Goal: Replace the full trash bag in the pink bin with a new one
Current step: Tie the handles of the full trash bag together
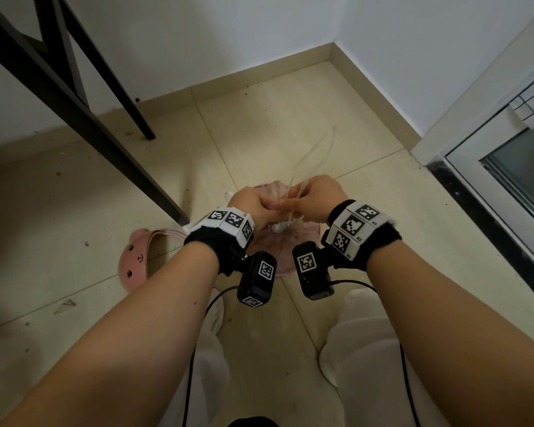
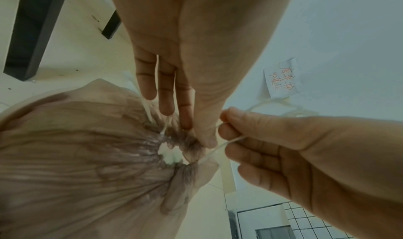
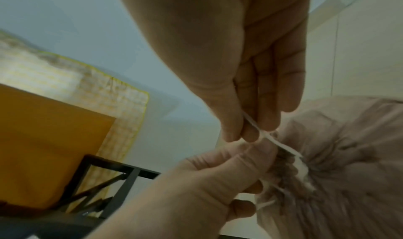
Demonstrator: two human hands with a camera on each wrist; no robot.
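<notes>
A full, translucent pinkish trash bag [image 1: 270,241] stands on the floor below my hands, its mouth gathered into tight pleats [image 2: 87,156] with a small hole left at the centre. My left hand [image 1: 250,201] pinches the gathered neck of the bag between thumb and fingers [image 2: 191,134]. My right hand [image 1: 315,195] pinches the white drawstring [image 2: 220,145] between thumb and forefinger, and its loose loop rises above the hands [image 1: 309,161]. The right wrist view shows the drawstring [image 3: 283,148] running taut from my right hand [image 3: 242,136] to the bag [image 3: 348,156]. The pink bin is hidden under the bag and wrists.
A pink ring-shaped lid with a small face [image 1: 136,260] lies on the tiles to the left. Black table legs [image 1: 105,118] slant down at the left. A wall corner lies ahead and a white door frame [image 1: 490,180] stands at the right. My white shoes [image 1: 352,334] are below.
</notes>
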